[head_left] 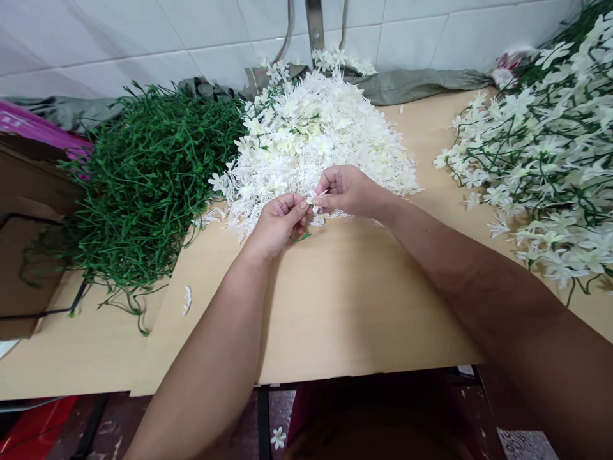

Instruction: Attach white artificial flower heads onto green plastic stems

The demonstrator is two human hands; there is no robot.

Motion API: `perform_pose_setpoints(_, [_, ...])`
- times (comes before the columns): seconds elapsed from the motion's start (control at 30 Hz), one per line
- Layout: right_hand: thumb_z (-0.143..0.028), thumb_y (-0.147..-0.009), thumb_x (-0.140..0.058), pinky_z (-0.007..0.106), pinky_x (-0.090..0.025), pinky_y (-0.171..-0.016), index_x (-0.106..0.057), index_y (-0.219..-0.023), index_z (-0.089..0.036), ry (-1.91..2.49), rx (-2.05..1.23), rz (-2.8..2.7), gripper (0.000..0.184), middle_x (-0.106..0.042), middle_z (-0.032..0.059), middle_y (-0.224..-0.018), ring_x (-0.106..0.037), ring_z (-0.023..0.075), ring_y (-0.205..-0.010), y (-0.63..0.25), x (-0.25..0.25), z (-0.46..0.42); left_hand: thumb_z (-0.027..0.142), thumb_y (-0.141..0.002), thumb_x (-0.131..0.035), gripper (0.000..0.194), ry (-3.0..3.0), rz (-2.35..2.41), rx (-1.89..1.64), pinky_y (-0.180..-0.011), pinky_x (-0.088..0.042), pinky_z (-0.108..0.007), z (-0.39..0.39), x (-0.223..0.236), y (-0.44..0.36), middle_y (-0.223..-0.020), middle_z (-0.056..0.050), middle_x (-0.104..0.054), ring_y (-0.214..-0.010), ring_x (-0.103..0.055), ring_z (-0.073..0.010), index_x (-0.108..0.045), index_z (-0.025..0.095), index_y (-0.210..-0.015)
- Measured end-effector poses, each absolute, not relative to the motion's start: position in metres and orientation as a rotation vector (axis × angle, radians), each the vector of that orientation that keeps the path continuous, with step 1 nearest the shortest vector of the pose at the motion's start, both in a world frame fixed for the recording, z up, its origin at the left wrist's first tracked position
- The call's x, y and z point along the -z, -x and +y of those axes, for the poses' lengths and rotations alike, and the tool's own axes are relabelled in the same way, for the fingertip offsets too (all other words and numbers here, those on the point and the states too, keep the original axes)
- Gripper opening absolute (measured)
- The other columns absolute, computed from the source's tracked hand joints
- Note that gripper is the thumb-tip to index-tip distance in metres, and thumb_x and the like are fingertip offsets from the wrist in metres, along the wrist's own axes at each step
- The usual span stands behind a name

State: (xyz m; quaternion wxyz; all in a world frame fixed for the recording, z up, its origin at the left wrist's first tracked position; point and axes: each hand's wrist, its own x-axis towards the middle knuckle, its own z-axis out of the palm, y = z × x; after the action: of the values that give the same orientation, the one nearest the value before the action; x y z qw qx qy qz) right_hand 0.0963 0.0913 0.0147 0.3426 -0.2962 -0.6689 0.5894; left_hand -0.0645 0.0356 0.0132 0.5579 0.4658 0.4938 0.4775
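Observation:
My left hand (pixel 282 220) is closed in a pinch on a green plastic stem (pixel 301 237), whose lower end pokes out below the fingers. Between both hands is a small white artificial flower (pixel 313 202), and the fingertips of my right hand (pixel 342 191) are pinched on its petals. Just behind the hands rises a heap of loose white flower heads (pixel 330 121). To the left of it lies a tangled pile of green stems (pixel 153 172). Flowers with stems attached (pixel 550 166) are piled at the right.
The cardboard-covered table (pixel 335 306) ends at a front edge near my body. A cardboard box (pixel 29 255) stands at the left, by a pink plastic wrap (pixel 43 128). Grey cloth (pixel 426 84) lies along the tiled wall (pixel 416 38). One flower (pixel 278 438) is on the floor.

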Motion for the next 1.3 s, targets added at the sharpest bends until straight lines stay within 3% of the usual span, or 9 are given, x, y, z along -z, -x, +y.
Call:
perform_pose_setpoints(0.1, [-0.01,-0.065,-0.082,0.023,-0.057,-0.063,-0.053,-0.067,-0.015,0.792,-1.611,-1.647,0.029,-0.054,-0.006,-0.055,-0.057,0.0067,-0.057,-0.095,-0.013,0.089,0.027,-0.07,-0.08,0.033,-1.061,1.2,-1.139,-0.035,-0.03,-0.014,0.035,-0.015,0.063,-0.044,0.004,-0.05,-0.036,-0.042,-0.0046,-0.052,0.014,-0.058])
perform_pose_setpoints(0.23, [-0.013,-0.065,-0.083,0.023,-0.058,-0.062,-0.053,-0.069,-0.015,0.786,-1.651,-1.594,0.031,-0.054,-0.0065,-0.056,-0.059,0.0069,-0.057,-0.091,-0.009,0.087,0.021,-0.078,-0.073,0.031,-1.031,1.237,-1.158,-0.035,-0.029,-0.014,0.035,-0.016,0.061,-0.042,0.005,-0.047,-0.036,-0.04,-0.0046,-0.051,0.015,-0.058])
perform_pose_setpoints(0.4, [-0.007,-0.071,-0.076,0.025,-0.059,-0.067,-0.05,-0.069,-0.017,0.817,-1.62,-1.545,0.028,-0.054,-0.0071,-0.055,-0.06,0.0076,-0.058,-0.085,-0.003,0.085,0.016,-0.081,-0.069,0.034,-1.054,1.286,-1.204,-0.034,-0.023,-0.015,0.037,-0.015,0.057,-0.04,0.006,-0.043,-0.034,-0.035,-0.004,-0.048,0.015,-0.055])
perform_pose_setpoints(0.73, [-0.008,-0.068,-0.077,0.024,-0.058,-0.069,-0.05,-0.068,-0.018,0.782,-1.615,-1.461,0.029,-0.056,-0.0073,-0.057,-0.062,0.0076,-0.059,-0.082,0.001,0.078,0.002,-0.086,-0.053,0.036,-1.038,1.328,-1.247,-0.035,-0.021,-0.016,0.038,-0.014,0.053,-0.038,0.005,-0.043,-0.034,-0.032,-0.0047,-0.047,0.016,-0.053])
perform_pose_setpoints(1.0, [-0.009,-0.063,-0.082,0.025,-0.06,-0.067,-0.048,-0.067,-0.018,0.781,-1.634,-1.484,0.036,-0.054,-0.0091,-0.056,-0.063,0.0081,-0.058,-0.08,0.006,0.083,0.02,-0.078,-0.073,0.035,-1.137,1.288,-1.195,-0.037,-0.02,-0.018,0.038,-0.012,0.056,-0.04,0.006,-0.042,-0.035,-0.028,-0.0047,-0.047,0.017,-0.055])
perform_pose_setpoints(1.3, [-0.021,-0.068,-0.084,0.026,-0.06,-0.072,-0.051,-0.073,-0.015,0.693,-1.85,-1.436,0.034,-0.068,-0.0008,-0.065,-0.069,0.011,-0.067,-0.091,-0.004,0.085,0.03,-0.076,-0.072,0.033,-1.118,1.186,-1.069,-0.037,-0.021,-0.018,0.04,-0.013,0.062,-0.043,0.003,-0.04,-0.039,-0.034,-0.0055,-0.053,0.015,-0.053])
